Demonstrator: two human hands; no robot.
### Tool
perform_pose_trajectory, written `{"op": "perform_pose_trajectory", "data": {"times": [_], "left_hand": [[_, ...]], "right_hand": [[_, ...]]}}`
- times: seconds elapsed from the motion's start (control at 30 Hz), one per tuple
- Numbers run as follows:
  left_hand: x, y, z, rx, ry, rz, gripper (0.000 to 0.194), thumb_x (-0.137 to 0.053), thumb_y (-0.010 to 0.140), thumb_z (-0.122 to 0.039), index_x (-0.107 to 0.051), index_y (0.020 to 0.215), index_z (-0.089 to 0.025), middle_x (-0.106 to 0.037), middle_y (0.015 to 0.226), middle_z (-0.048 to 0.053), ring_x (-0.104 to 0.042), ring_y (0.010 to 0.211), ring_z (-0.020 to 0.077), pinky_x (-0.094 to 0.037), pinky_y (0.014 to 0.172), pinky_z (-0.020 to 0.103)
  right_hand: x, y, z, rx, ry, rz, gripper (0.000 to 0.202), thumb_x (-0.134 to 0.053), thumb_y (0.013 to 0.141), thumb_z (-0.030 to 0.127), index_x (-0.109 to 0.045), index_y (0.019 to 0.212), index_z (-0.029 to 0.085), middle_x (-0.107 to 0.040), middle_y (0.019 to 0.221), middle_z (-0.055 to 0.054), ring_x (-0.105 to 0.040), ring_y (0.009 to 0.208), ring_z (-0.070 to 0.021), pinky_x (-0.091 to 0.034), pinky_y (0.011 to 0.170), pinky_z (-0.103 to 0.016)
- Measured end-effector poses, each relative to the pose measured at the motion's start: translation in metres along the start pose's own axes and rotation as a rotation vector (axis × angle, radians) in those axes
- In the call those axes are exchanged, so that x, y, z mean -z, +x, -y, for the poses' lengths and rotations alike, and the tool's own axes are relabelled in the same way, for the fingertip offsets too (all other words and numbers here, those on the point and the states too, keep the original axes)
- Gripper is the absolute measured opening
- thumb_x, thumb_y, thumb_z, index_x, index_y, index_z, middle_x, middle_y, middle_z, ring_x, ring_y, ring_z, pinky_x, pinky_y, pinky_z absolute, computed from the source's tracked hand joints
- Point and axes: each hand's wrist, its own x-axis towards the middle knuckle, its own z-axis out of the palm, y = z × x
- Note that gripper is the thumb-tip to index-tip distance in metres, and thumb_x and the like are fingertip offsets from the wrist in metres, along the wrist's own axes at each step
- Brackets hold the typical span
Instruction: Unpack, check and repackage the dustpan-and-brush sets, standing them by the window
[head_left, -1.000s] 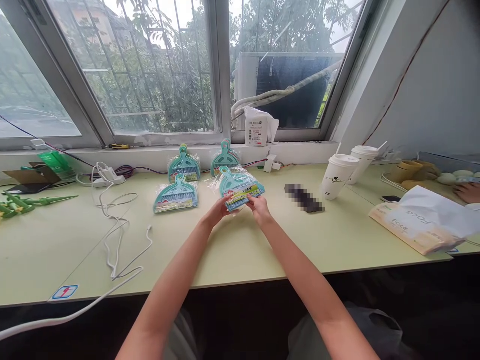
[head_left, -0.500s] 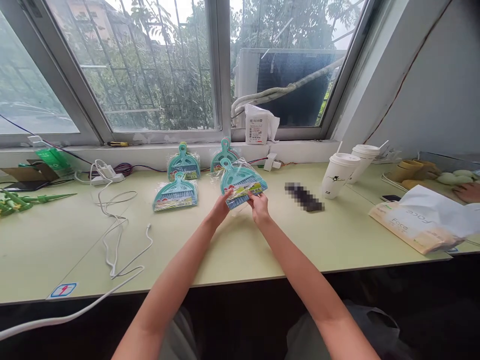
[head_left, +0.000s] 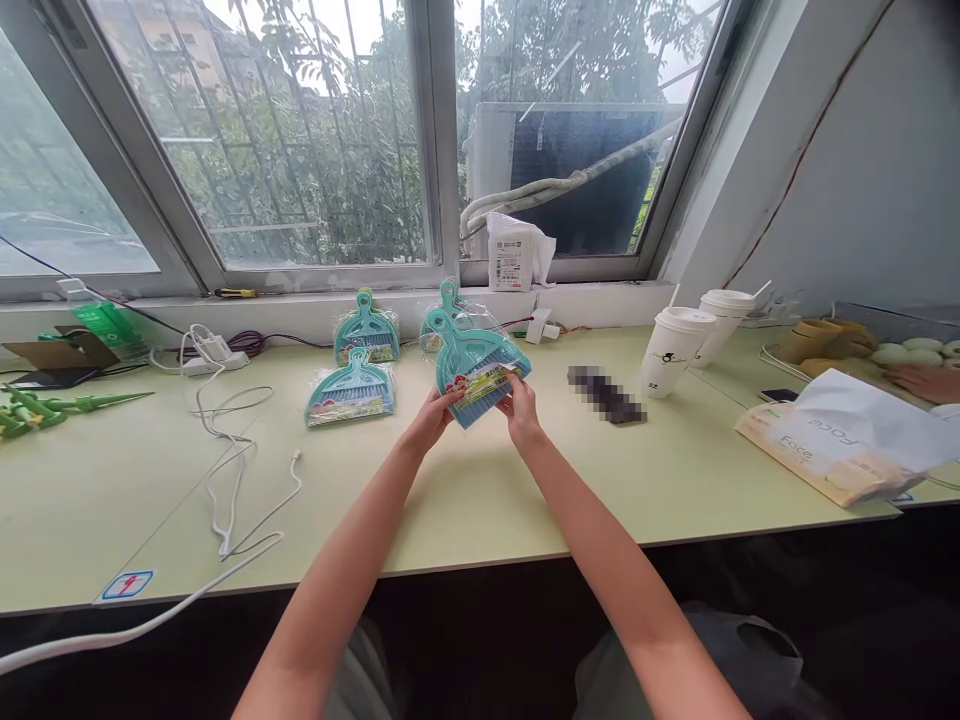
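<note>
Between both hands is a teal dustpan and brush set (head_left: 476, 365) in clear wrap with a printed label. My left hand (head_left: 433, 418) is closed on its lower left corner, thumb over the front. My right hand (head_left: 520, 405) grips the lower right side, thumb on the label. The set is tilted, its handle pointing up and left. Partly hidden behind it, another wrapped set (head_left: 450, 292) leans against the wall under the window. Left of my hands, one wrapped set (head_left: 351, 393) lies on the table, and one more (head_left: 366, 328) leans on the wall behind it.
White cables (head_left: 232, 450) trail across the left of the green table (head_left: 480, 500). On the right stand two lidded paper cups (head_left: 675, 350), a blurred dark object (head_left: 606, 394) and a tissue pack (head_left: 832, 450). Another person's hand (head_left: 921, 382) shows at the far right edge.
The held dustpan set has tilted further and come slightly closer to me, with the hands still around it. My right thumb has shifted up on the label.
</note>
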Motion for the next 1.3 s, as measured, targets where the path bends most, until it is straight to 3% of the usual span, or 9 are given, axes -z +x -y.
{"op": "perform_pose_trajectory", "data": {"times": [0.13, 0.3, 0.43, 0.53, 0.67, 0.77, 1.07, 1.23, 1.3], "left_hand": [[0.005, -0.001, -0.002, 0.041, 0.020, 0.034, 0.053, -0.072, 0.071, -0.022, -0.054, 0.120, -0.016, -0.062, 0.122, 0.011, -0.059, 0.112, 0.0264, -0.048, 0.094, 0.036], [0.008, -0.001, 0.000, 0.053, 0.071, 0.109, 0.057, -0.073, 0.071, -0.021, -0.053, 0.124, -0.020, -0.060, 0.125, 0.009, -0.057, 0.116, 0.0260, -0.050, 0.092, 0.034], [0.012, 0.002, 0.000, 0.007, 0.023, 0.023, 0.056, -0.072, 0.071, -0.020, -0.052, 0.123, -0.018, -0.062, 0.122, 0.009, -0.058, 0.113, 0.0249, -0.050, 0.091, 0.032], [0.018, 0.004, -0.003, -0.005, 0.012, -0.031, 0.052, -0.071, 0.071, -0.020, -0.055, 0.120, -0.017, -0.064, 0.118, 0.009, -0.059, 0.112, 0.0249, -0.051, 0.092, 0.032], [0.020, 0.003, -0.005, 0.024, 0.031, -0.014, 0.053, -0.073, 0.069, -0.020, -0.056, 0.119, -0.017, -0.065, 0.116, 0.008, -0.061, 0.109, 0.0249, -0.050, 0.093, 0.034], [0.019, 0.004, -0.005, 0.020, 0.017, -0.009, 0.049, -0.073, 0.069, -0.021, -0.059, 0.115, -0.015, -0.066, 0.113, 0.009, -0.061, 0.108, 0.0254, -0.049, 0.095, 0.036], [0.014, 0.003, -0.003, 0.054, 0.056, -0.016, 0.045, -0.073, 0.069, -0.023, -0.062, 0.112, -0.015, -0.064, 0.118, 0.011, -0.059, 0.111, 0.0285, -0.051, 0.089, 0.040], [-0.009, -0.003, 0.009, 0.251, 0.007, 0.180, 0.051, -0.066, 0.079, -0.041, -0.057, 0.125, -0.021, -0.057, 0.129, 0.013, -0.050, 0.124, 0.0312, -0.049, 0.089, 0.043], [-0.012, -0.002, 0.012, 0.216, -0.054, 0.192, 0.051, -0.063, 0.081, -0.047, -0.057, 0.125, -0.023, -0.055, 0.132, 0.012, -0.047, 0.127, 0.0301, -0.048, 0.091, 0.042]], "right_hand": [[0.008, 0.009, 0.001, 0.031, -0.017, -0.039, 0.027, -0.067, 0.075, 0.040, -0.058, 0.089, 0.018, -0.068, 0.082, -0.002, -0.063, 0.065, -0.0123, -0.055, 0.059, -0.023], [0.016, 0.018, 0.002, -0.041, -0.020, -0.089, 0.030, -0.067, 0.076, 0.042, -0.058, 0.089, 0.017, -0.068, 0.079, -0.004, -0.063, 0.065, -0.0135, -0.056, 0.057, -0.024], [0.009, 0.011, 0.001, 0.003, 0.016, 0.183, 0.032, -0.066, 0.076, 0.037, -0.056, 0.101, 0.019, -0.069, 0.096, -0.003, -0.066, 0.080, -0.0135, -0.056, 0.068, -0.024], [0.000, 0.002, -0.010, 0.085, 0.019, 0.331, 0.052, -0.075, 0.065, 0.024, -0.050, 0.111, 0.023, -0.065, 0.114, -0.002, -0.063, 0.103, -0.0157, -0.054, 0.085, -0.027], [-0.001, 0.002, -0.017, 0.065, 0.001, 0.265, 0.061, -0.078, 0.055, 0.013, -0.048, 0.107, 0.023, -0.065, 0.110, -0.001, -0.061, 0.106, -0.0180, -0.053, 0.090, -0.032], [0.003, 0.010, -0.012, 0.037, -0.021, 0.347, 0.057, -0.077, 0.053, 0.008, -0.050, 0.101, 0.022, -0.067, 0.101, -0.001, -0.063, 0.101, -0.0188, -0.053, 0.091, -0.035], [0.006, 0.010, -0.011, 0.075, 0.016, 0.320, 0.058, -0.080, 0.051, 0.009, -0.050, 0.100, 0.021, -0.068, 0.096, 0.001, -0.065, 0.097, -0.0168, -0.054, 0.089, -0.032], [0.006, 0.010, -0.001, 0.159, 0.089, 0.238, 0.045, -0.076, 0.055, 0.009, -0.054, 0.093, 0.018, -0.069, 0.090, 0.000, -0.065, 0.094, -0.0169, -0.054, 0.090, -0.032], [0.007, 0.011, 0.002, 0.160, 0.105, 0.214, 0.043, -0.076, 0.055, 0.008, -0.056, 0.092, 0.018, -0.069, 0.092, -0.001, -0.065, 0.098, -0.0184, -0.053, 0.093, -0.034]]}}
